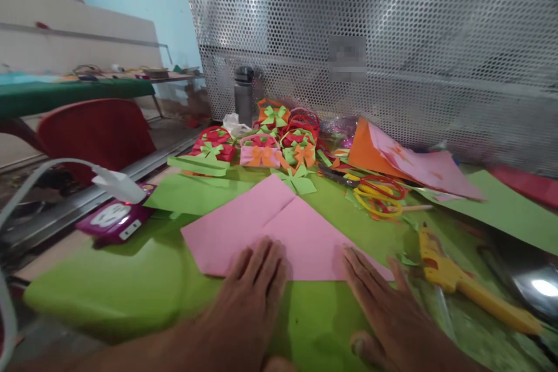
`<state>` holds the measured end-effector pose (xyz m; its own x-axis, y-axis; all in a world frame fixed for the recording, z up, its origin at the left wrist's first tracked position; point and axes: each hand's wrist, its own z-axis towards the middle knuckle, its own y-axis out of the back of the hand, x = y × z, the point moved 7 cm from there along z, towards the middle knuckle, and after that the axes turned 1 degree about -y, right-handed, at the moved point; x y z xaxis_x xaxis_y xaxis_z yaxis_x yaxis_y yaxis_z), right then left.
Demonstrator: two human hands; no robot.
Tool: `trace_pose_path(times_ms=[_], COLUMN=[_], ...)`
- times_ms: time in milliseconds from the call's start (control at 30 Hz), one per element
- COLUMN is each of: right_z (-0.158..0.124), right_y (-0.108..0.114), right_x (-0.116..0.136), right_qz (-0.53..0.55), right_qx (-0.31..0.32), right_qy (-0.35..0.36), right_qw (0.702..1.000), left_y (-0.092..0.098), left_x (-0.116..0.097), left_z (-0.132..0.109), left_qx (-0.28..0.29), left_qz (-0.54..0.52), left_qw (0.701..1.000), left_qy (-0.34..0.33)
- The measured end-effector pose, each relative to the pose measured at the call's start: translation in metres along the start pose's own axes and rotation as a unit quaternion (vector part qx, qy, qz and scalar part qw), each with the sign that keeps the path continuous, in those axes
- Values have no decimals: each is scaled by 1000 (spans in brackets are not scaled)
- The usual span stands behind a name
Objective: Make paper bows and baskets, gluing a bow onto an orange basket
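Note:
A folded sheet of pink paper lies on the green table cover, its fold running along the edge closest to me. My left hand rests flat on the lower middle of the sheet, fingers stretched forward. On the sheet's lower right part lies my right hand, its fingers extended and the thumb out to the side. Both palms face down and neither hand grasps anything. Behind the pink sheet is a piece of green paper, and a green paper bow sits at its top corner.
Several small paper bags with bows stand at the back beside a grey bottle. Scissors with yellow and red handles and a yellow glue gun lie right. A purple power strip is left. A perforated metal panel rises behind.

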<state>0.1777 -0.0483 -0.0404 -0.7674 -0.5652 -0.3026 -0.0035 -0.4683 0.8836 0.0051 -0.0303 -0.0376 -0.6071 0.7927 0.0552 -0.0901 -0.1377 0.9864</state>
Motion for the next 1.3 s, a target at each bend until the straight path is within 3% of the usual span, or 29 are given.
trace_pose_path(times_ms=[33,167,267,367,467,533,600,700,767,867,967,1067,1167,1300], right_z=[0,-5,-12,-15,-14,-13,-12,-11,-8,-3,4,14,30,60], right_y=[2,4,4,3,2,0,-2,-3,0,8,20,31,26,3], right_x=[-1,-7,-13,-16,-16,-16,-15,-13,-15,-28,-60,-90,-99,-85], right_qz=[5,32,41,46,60,73,89,119,140,174,219,278,382,508], right_qx=[6,48,68,77,102,133,174,228,243,239,182,123,138,188], right_qy=[-4,-37,-62,-70,-81,-101,-132,-175,-192,-215,-271,-320,-335,-344], right_qw=[1000,998,995,993,990,983,972,950,941,931,919,897,850,767], left_y=[5,12,9,-5,4,19,36,29,16,-1,-6,-6,-4,1], left_x=[3,21,38,62,78,67,32,-9,-16,-15,-1,18,29,26], left_z=[-6,-27,-47,-67,-72,-60,-36,6,27,41,42,40,41,46], left_qx=[-30,-38,-77,-65,-99,-128,-175,-86,-12,53,72,47,38,79], left_qz=[19,74,101,118,139,141,111,18,-46,-106,-117,-106,-99,-105], left_qw=[999,997,992,991,980,975,978,993,997,988,984,988,989,985], left_qy=[-7,0,-1,18,104,114,18,-75,-67,-96,-113,-103,-99,-115])
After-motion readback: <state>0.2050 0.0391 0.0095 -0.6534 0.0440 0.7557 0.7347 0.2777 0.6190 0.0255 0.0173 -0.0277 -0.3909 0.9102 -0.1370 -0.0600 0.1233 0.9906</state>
